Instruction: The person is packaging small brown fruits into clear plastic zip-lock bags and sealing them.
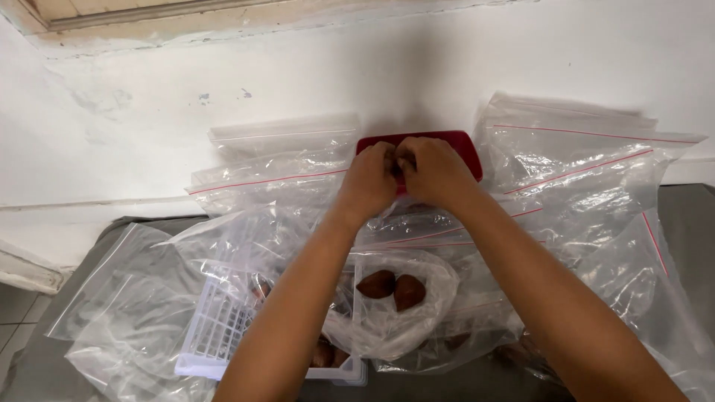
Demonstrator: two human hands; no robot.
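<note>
My left hand (pixel 370 181) and my right hand (pixel 434 172) are pressed together above a red rectangular tray (pixel 465 145) that stands against the white wall. Both hands pinch a small dark brown fruit (pixel 402 165), mostly hidden by the fingers. Below my forearms, a clear plastic bag (pixel 417 327) holds two brown pointed fruits (pixel 393 288). It lies over a white slatted basket (pixel 216 327) with more brown fruits inside.
Several clear zip bags with red seal lines are heaped at the left (pixel 275 167) and right (pixel 581 171) along the wall. Loose bags (pixel 126 298) cover the grey surface (pixel 689 216). A wooden frame (pixel 149 11) runs along the top.
</note>
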